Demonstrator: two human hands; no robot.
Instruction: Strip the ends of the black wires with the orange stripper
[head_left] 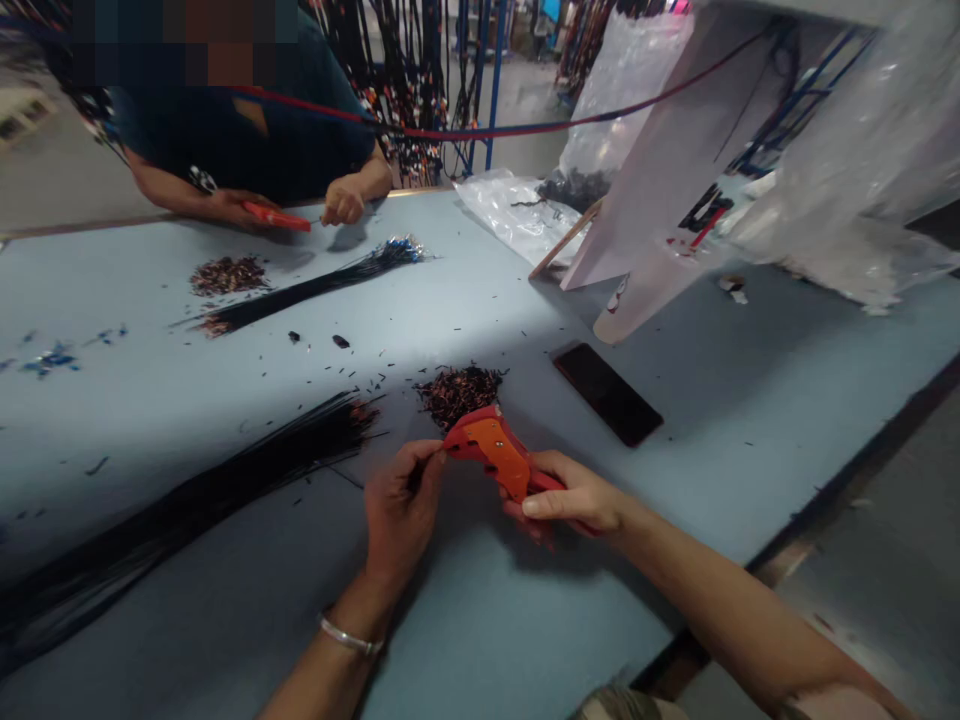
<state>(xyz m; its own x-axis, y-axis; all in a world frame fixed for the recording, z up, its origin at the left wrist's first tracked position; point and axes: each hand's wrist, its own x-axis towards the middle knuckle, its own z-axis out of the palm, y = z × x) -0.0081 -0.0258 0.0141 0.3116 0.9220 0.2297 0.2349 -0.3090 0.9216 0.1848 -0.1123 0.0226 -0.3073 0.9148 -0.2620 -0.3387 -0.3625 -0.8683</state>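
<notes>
My right hand (574, 498) is wrapped round the handles of a red and orange crimping tool (495, 455), held just above the blue table (675, 330). My left hand (401, 505) pinches its fingers at the tool's jaw, on something too small to make out. A long bundle of thin black wires (187, 505) lies left of my left hand. A small pile of dark metal terminals (459, 390) sits just beyond the tool.
A dark phone (607, 393) lies right of the pile. Across the table a person's hands (341, 203) hold a red tool (276, 216), with another wire bundle (300, 290) and terminal pile (227, 275) near them. Plastic bags (517, 215) and white card stand at the back right.
</notes>
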